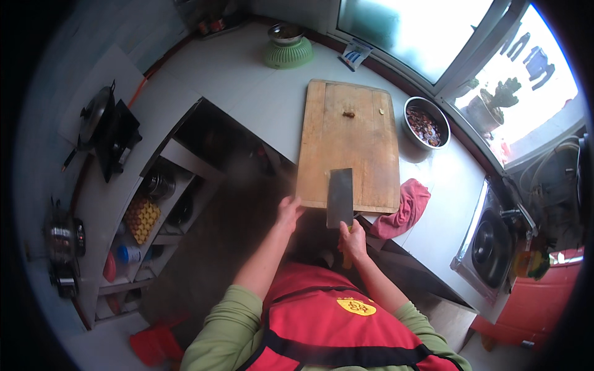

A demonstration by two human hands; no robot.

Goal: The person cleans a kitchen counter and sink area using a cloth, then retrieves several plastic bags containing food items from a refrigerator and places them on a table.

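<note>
My right hand [353, 239] grips the yellow handle [347, 259] of a cleaver. Its broad dark blade [340, 197] points away from me, over the front edge of a wooden cutting board [348, 148]. At the board's near left corner is my left hand [288, 212]; its fingers are partly hidden, so I cannot tell whether they grip the board. A small brown piece of food [348, 114] and a pale scrap [381, 111] lie on the far part of the board. Beside its near right corner a crumpled pink cloth [403, 208] rests on the counter.
A metal bowl [444, 121] of chopped dark food in liquid stands right of the board. Behind are an upturned green basket [288, 55] carrying a small metal bowl [286, 32], and a packet [356, 54]. A sink [493, 248] is at right, open shelving [160, 239] at left.
</note>
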